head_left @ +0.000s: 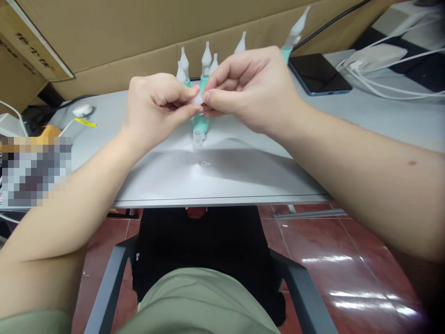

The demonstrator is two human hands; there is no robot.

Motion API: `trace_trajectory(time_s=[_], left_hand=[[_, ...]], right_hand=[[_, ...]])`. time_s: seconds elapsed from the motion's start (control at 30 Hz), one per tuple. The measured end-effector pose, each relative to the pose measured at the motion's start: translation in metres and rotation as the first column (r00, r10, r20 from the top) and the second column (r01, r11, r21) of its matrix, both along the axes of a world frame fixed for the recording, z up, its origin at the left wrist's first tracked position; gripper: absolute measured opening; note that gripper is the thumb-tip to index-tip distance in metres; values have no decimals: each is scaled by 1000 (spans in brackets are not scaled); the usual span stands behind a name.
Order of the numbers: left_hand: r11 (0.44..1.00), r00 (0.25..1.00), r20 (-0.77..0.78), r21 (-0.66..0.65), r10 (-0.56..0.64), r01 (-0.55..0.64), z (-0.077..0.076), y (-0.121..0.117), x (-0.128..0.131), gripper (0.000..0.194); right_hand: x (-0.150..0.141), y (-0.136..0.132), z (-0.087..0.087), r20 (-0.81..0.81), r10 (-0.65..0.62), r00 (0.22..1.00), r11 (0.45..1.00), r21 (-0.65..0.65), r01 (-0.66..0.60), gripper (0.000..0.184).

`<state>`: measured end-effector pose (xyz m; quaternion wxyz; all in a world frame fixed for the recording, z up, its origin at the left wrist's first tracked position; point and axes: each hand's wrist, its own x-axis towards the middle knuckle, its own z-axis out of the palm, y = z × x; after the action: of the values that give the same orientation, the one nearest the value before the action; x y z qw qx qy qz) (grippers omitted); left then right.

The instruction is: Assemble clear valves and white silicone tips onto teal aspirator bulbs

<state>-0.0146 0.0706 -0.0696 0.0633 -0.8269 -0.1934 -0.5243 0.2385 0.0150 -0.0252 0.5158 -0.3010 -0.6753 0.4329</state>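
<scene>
My left hand (158,104) and my right hand (250,90) meet over the desk, thumbs and fingertips pinched on a small white soft-looking piece (197,99) between them. Fingers cover much of it, so its full shape is hidden. Just below lies or stands a teal handheld body (200,123); which one, I cannot tell. At its near end is a clear plastic cup (198,137). Closer to the desk edge rests a tiny clear ring with a tab (205,163). Behind my hands, several teal devices with white tapered tips (206,59) stand upright, partly hidden.
Another teal device (295,35) leans at the right, beside a dark phone (318,74). White cables and an adapter (380,58) lie farther right. A small white object (82,110) sits at the left. Cardboard (114,41) walls the back of the grey desk (167,181).
</scene>
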Motion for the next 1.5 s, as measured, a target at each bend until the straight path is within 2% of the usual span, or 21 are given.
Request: trace_trajectory(time_s=[0.07, 0.13, 0.3, 0.43, 0.57, 0.67, 0.77, 0.83, 0.93, 1.03, 1.1, 1.27, 1.4, 1.5], left_hand=[[1000, 1000, -3, -28, 11, -11, -2, 2, 1, 37], [999, 1000, -25, -39, -2, 1, 0, 2, 2, 27], [994, 995, 65, 81, -75, 70, 7, -3, 7, 9], [985, 980, 167, 154, -105, 80, 0, -6, 16, 12], [991, 981, 189, 131, -30, 5, -4, -10, 19, 11], [994, 991, 120, 80, 63, -73, -1, -11, 15, 11], [997, 996, 75, 65, 47, -52, 0, -8, 11, 9], [997, 992, 127, 78, 7, -17, -1, -6, 10, 9], [998, 992, 126, 57, 23, -30, -3, -3, 11, 3], [997, 996, 53, 17, 70, -70, -2, -3, 12, 13], [997, 996, 34, 5, 82, -83, 2, -5, 11, 18], [999, 996, 76, -14, 53, -52, 7, -15, 15, 14], [996, 987, 158, 74, 34, -46, 1, -13, 18, 27], [996, 992, 118, 79, 39, -49, -5, -4, 15, 29]], right_hand=[[1, 0, 2, 19, -15, 1000, 1000, 28, 14, 38], [1, -1, 4, 38, -26, 999, 997, 67, 24, 42], [3, -4, 4, 121, -109, 987, 978, 188, 85, 34], [4, -4, 1, 183, -188, 965, 956, 257, 138, 25], [3, -2, -2, 206, -255, 945, 930, 322, 180, 21], [2, 0, -4, 152, -253, 956, 921, 339, 190, 27], [0, 4, -5, 58, -222, 973, 931, 309, 194, 43], [-1, 7, -5, 44, -189, 981, 946, 276, 170, 52], [-1, 10, -4, 59, -154, 986, 965, 225, 137, 54], [-3, 8, -3, 32, -114, 993, 984, 141, 108, 56], [-5, 5, -1, -19, -77, 997, 995, 68, 78, 56], [-10, -1, 4, -66, 4, 998, 996, -92, -10, 51], [-9, -3, 4, -110, 36, 993, 980, -192, -57, 41], [-6, -3, 3, -129, 48, 990, 974, -213, -75, 35]])
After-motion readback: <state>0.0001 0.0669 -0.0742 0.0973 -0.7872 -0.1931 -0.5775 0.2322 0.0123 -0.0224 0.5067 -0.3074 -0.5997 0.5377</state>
